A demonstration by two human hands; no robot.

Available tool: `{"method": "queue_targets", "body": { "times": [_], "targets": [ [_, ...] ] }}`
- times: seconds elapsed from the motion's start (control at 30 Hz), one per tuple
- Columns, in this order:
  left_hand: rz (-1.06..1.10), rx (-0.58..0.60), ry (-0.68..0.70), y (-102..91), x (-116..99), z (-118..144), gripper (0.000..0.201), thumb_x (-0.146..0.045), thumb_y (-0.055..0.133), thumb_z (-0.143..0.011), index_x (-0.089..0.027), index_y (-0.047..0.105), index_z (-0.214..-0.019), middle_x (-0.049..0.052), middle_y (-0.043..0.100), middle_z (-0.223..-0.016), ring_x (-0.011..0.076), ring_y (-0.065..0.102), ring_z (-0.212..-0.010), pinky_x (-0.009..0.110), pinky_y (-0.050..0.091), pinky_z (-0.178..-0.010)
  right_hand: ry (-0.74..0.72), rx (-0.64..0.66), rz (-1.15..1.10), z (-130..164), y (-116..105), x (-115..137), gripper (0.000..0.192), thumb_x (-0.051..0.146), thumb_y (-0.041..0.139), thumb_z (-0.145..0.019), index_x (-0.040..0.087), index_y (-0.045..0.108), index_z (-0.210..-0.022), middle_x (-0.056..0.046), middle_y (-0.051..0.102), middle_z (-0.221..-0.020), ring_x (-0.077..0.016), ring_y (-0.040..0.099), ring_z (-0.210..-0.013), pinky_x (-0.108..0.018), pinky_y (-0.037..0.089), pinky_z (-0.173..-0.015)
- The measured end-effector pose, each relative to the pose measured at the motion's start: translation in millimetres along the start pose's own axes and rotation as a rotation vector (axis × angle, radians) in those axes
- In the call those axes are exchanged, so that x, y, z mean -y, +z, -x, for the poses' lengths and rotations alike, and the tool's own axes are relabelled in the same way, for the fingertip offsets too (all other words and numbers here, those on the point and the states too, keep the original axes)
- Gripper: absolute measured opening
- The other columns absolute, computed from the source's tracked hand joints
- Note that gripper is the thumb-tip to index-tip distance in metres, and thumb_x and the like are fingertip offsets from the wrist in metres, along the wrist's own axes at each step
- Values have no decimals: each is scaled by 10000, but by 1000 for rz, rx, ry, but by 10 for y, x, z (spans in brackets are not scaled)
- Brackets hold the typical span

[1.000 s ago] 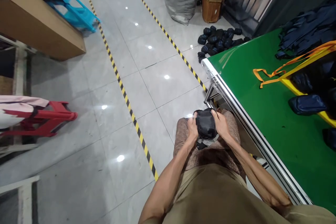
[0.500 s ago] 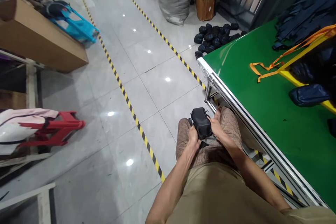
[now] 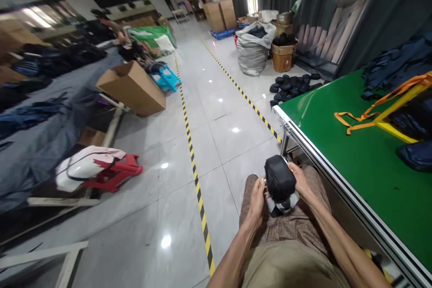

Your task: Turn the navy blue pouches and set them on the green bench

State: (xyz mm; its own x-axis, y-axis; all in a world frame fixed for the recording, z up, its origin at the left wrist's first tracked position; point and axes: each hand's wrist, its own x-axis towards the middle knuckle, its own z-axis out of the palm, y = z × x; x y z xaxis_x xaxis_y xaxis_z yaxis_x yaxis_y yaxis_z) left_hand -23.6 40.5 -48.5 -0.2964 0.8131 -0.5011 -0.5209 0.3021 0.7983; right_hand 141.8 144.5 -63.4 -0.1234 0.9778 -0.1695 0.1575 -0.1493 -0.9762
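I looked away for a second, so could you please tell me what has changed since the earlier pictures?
The view tilted up, showing more of the room. Both hands, left hand and right hand, still grip the black pouch over the lap; it now stands more upright. The green table is unchanged.

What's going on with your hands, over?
Left hand and right hand both gripping black pouch over lap. Green table beside. Nothing blocking.

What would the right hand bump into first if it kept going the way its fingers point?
The right hand already presses the black pouch held over the lap, so it meets that first. Beyond it sits the left hand.
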Motion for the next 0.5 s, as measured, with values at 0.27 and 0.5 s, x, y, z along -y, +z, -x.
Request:
{"method": "queue_targets", "body": {
  "times": [0.27,0.5],
  "targets": [
    [-510,214,468,158,-1103,459,491,-556,843,-962,-224,811,-1322,110,810,-1269,271,752,-1154,389,584,-1070,-321,221,220,283,-369,647,260,540,761,-1024,323,904,-1040,-39,868,-1088,-286,797,-1014,-356,606,-953],
    [-746,431,481,244,-415,653,394,-496,631,-1102,-262,845,-1336,128,823,-1288,318,753,-1210,441,561,-1151,-521,384,345,678,-743,546,298,547,728,-1095,329,926,-1049,-65,832,-948,-262,800,-886,-314,672,-848]
  ]
}}
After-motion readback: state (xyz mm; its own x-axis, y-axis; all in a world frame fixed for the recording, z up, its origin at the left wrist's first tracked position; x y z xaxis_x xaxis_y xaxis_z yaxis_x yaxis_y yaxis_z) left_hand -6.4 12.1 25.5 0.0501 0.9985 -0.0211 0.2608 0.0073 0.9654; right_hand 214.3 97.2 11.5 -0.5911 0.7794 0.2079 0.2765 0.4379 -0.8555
